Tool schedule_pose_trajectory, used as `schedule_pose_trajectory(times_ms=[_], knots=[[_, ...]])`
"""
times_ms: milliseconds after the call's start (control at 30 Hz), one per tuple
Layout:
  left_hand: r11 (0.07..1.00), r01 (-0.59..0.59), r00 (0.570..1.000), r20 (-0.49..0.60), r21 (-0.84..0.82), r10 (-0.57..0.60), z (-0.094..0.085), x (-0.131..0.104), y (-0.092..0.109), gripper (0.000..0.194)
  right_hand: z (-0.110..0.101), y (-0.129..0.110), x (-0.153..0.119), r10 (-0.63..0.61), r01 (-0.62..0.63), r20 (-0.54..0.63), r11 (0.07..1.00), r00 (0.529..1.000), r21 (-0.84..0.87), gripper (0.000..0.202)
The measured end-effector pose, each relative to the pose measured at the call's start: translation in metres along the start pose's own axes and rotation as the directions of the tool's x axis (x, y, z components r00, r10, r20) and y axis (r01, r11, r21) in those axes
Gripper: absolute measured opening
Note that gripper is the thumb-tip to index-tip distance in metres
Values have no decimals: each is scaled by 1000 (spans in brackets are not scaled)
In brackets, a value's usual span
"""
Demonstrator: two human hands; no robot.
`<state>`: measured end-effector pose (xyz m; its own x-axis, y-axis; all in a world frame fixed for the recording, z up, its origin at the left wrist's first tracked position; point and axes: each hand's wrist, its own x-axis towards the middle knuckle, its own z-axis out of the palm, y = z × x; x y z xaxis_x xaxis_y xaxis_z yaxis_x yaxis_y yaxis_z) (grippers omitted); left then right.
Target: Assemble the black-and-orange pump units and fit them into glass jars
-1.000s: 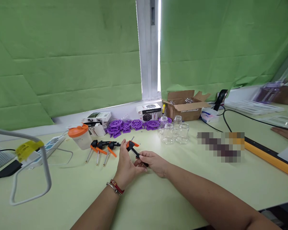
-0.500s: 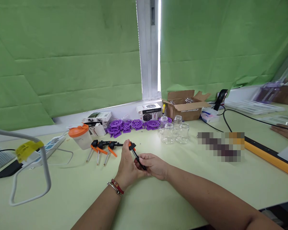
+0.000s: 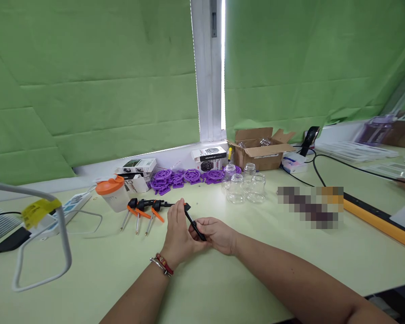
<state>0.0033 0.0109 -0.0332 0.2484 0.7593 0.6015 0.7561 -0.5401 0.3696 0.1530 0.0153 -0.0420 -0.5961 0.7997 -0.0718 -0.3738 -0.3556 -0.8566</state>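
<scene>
Between my two hands is a slim black tool (image 3: 195, 225) with a bit of orange at its upper end, tilted up to the left. My left hand (image 3: 180, 236) has its fingers raised around the upper end and its thumb near the lower end. My right hand (image 3: 216, 234) pinches the lower part of the tool between thumb and fingers. Just left of my hands lie several black-and-orange tools with metal rods (image 3: 150, 220) on the pale green table (image 3: 202, 288).
Purple wheel-shaped parts (image 3: 192, 176), glass jars (image 3: 236, 189) and an open cardboard box (image 3: 263, 155) stand along the back. An orange-lidded cup (image 3: 113, 193) and a grey wire frame (image 3: 65, 243) are left. A yellow-black bar (image 3: 378, 216) lies right.
My left fingers have shifted over the tool's upper end, covering much of its orange part. At the far right, another person's hand has mostly moved out of view.
</scene>
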Motion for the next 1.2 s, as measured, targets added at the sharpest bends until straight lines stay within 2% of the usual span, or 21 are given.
schedule_pose_trajectory(times_ms=[267, 667, 833, 1000, 1200], knots=[[997, -48, 998, -47, 61, 51, -1, 0, 5, 107, -5, 4, 2, -8, 9, 41, 1000, 999, -20, 36], [996, -68, 997, -34, 58, 70, -3, -1, 4, 115, -4, 3, 2, 13, -13, 12, 1000, 1000, 14, 33], [993, -97, 992, -81, 61, 102, -5, 0, 5, 105, -7, 5, 3, 10, -11, 16, 999, 1000, 38, 33], [992, -78, 992, -88, 100, 87, -7, 0, 11, 97, -8, 6, 3, 15, -15, 23, 999, 1000, 38, 35], [995, -39, 997, -68, 93, 46, -7, 1, 8, 107, -7, 8, 4, -2, 1, 19, 1000, 1000, 22, 35]])
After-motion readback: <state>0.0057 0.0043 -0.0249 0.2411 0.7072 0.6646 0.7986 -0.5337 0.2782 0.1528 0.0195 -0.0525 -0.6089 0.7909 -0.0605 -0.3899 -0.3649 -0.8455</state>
